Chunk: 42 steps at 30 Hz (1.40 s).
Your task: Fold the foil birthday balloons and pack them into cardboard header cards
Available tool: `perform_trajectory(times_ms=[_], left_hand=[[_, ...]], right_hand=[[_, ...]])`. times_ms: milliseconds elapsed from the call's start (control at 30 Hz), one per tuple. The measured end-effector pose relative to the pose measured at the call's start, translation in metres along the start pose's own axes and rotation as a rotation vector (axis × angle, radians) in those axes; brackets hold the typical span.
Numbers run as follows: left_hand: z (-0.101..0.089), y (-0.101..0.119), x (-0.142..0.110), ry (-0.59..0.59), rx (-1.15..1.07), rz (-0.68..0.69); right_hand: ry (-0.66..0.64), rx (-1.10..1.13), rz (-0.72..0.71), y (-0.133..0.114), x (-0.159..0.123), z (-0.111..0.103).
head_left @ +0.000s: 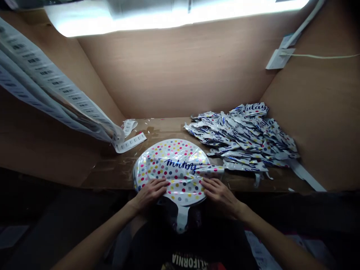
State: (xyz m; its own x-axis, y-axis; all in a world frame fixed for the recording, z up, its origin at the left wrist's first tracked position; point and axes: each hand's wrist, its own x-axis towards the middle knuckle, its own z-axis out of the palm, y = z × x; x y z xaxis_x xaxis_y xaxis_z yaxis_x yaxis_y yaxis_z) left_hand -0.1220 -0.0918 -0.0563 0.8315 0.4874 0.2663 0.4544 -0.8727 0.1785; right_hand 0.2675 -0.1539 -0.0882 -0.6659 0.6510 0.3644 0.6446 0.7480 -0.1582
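A flat, round foil balloon (174, 183) with coloured dots and dark blue lettering lies at the front edge of the work surface, on what looks like a stack of the same kind. Its pale neck (182, 219) hangs over the edge toward my body. My left hand (152, 192) grips the near left part, fingers bent on the foil. On the near right rim, my right hand (221, 193) has its fingers closed over the foil. Both thumbs are mostly hidden. A narrow folded dotted strip (212, 169) sticks out to the right above my right hand.
A heap of folded foil balloons (242, 137) lies at the right rear. Long strips of barcode labels (64, 90) hang down on the left, their ends on the taped cardboard surface (168, 125). Wooden panels (180, 67) enclose three sides, under a bright lamp (168, 17).
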Motion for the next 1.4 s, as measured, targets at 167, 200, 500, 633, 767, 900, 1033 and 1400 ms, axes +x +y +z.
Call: perform_trajectory(times_ms=[167, 200, 500, 633, 767, 900, 1033, 1400], left_hand=[[0.002, -0.024, 0.027, -0.277, -0.023, -0.601], [-0.004, -0.028, 0.042, -0.349, 0.003, -0.715], [-0.010, -0.031, 0.159, -0.530, -0.188, -0.673], [-0.022, -0.017, 0.150, -0.498, -0.641, -0.611], [-0.029, 0.018, 0.125, -0.082, -1.241, -0.683], [-0.020, 0.053, 0.113, 0.151, -1.404, -0.808], [-0.009, 0.063, 0.112, 0.339, -1.564, -0.854], [0.012, 0.087, 0.086, -0.028, -1.561, -0.900]], right_hand=[[0.021, -0.090, 0.557, 0.018, 0.018, 0.023], [0.006, -0.149, 0.659, 0.021, 0.026, 0.023], [0.117, -0.191, 0.631, 0.025, 0.029, 0.027], [0.610, 0.054, 0.867, 0.004, 0.020, 0.017], [0.614, 0.997, 1.019, -0.020, 0.051, 0.001], [0.347, 1.599, 0.800, -0.025, 0.080, -0.018], [0.405, 1.652, 0.836, -0.020, 0.077, -0.025], [0.455, 1.322, 0.848, -0.011, 0.060, -0.014]])
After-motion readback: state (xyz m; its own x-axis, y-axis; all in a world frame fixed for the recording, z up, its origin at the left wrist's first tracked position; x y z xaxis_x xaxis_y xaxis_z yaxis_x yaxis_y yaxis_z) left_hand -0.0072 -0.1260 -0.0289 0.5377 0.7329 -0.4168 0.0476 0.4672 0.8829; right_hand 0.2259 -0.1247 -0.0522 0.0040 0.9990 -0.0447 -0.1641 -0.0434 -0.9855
